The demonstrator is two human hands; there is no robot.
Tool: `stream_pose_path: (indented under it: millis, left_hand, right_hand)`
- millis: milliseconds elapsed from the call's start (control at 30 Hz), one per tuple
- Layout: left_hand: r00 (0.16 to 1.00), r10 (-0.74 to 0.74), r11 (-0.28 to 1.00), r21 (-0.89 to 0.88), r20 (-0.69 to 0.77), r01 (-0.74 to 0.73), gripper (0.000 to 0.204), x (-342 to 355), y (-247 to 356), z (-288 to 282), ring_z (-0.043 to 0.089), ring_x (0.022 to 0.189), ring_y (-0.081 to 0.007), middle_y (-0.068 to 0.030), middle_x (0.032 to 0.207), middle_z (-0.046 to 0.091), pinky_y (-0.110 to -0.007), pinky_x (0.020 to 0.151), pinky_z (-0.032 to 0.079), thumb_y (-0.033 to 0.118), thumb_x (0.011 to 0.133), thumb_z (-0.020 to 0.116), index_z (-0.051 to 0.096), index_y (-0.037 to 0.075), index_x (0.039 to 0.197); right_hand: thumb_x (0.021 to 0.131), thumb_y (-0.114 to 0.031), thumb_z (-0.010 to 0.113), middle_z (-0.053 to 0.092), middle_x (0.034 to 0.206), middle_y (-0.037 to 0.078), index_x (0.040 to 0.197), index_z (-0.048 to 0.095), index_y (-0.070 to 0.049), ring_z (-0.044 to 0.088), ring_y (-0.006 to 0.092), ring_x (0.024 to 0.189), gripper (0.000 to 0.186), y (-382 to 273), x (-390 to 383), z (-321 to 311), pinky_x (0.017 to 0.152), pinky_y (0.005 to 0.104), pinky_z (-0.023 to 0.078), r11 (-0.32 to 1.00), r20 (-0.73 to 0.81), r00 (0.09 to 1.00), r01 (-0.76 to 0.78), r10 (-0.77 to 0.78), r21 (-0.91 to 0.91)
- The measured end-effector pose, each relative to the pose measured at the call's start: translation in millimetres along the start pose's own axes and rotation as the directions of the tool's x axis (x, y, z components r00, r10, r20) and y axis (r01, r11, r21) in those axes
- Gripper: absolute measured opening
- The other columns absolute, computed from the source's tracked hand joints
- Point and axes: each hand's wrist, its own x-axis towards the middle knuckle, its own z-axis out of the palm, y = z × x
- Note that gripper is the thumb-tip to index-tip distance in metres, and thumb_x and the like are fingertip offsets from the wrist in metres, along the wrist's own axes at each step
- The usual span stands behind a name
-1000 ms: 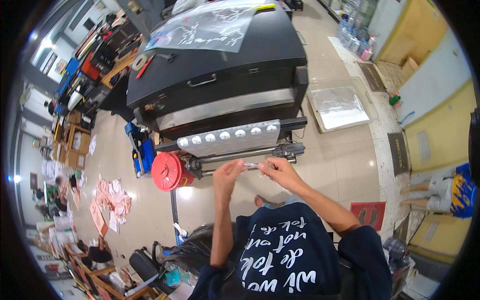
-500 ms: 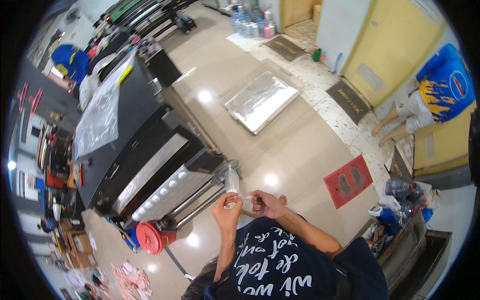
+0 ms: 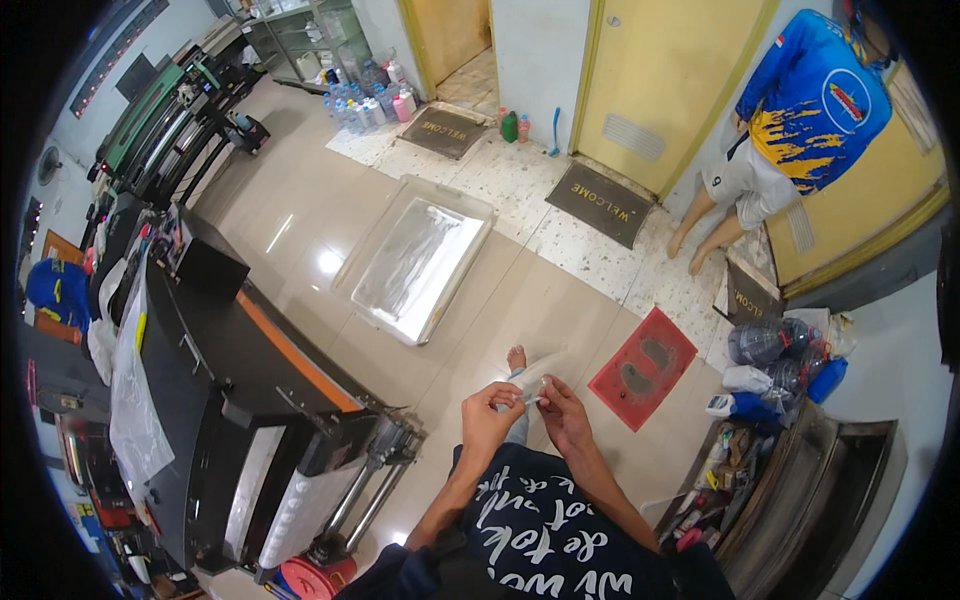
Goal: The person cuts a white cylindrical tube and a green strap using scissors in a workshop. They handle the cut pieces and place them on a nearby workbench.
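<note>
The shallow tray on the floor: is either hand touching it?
No, the left hand and right hand are close together, apart from the tray.

Machine [image 3: 215, 420] left of hands [image 3: 484, 420], mat [image 3: 643, 368] right, tray [image 3: 375, 240] ahead.

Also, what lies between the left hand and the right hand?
In the head view, a small, pale translucent strip spans the gap between the fingers of the left hand and right hand; it is too small to identify further.
</note>
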Motion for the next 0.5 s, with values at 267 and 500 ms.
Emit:
stream_pose_path:
  millis: [267,500]
  left_hand:
    - [0.912,0.332,0.921,0.124,0.24,-0.368,0.03,183.4,92.0,36.9,0.067,0.073,-0.0277,-0.011,0.076,0.066,-0.039,0.067,0.051,0.006,0.077,0.07,0.061,0.003,0.106]
    - [0.805,0.468,0.782,0.254,0.364,-0.57,0.047,338.5,170.7,45.7,0.065,0.08,-0.0337,-0.0118,0.081,0.066,-0.041,0.083,0.049,0.003,0.075,0.07,0.05,0.005,0.117]
  right_hand:
    - [0.094,-0.008,0.071,0.073,0.1,0.008,0.11,0.072,-0.003,0.058,0.0073,0.067,0.017,-128.2,138.6,98.7,0.056,0.0227,0.047,0.573,0.211,0.913,0.387,-0.35,-0.723]
    - [0.093,-0.009,0.071,0.071,0.084,0.003,0.11,0.072,-0.003,0.058,0.0066,0.063,0.018,-221.2,266.4,155.2,0.052,0.0218,0.043,0.497,0.265,0.922,0.377,-0.283,-0.782]
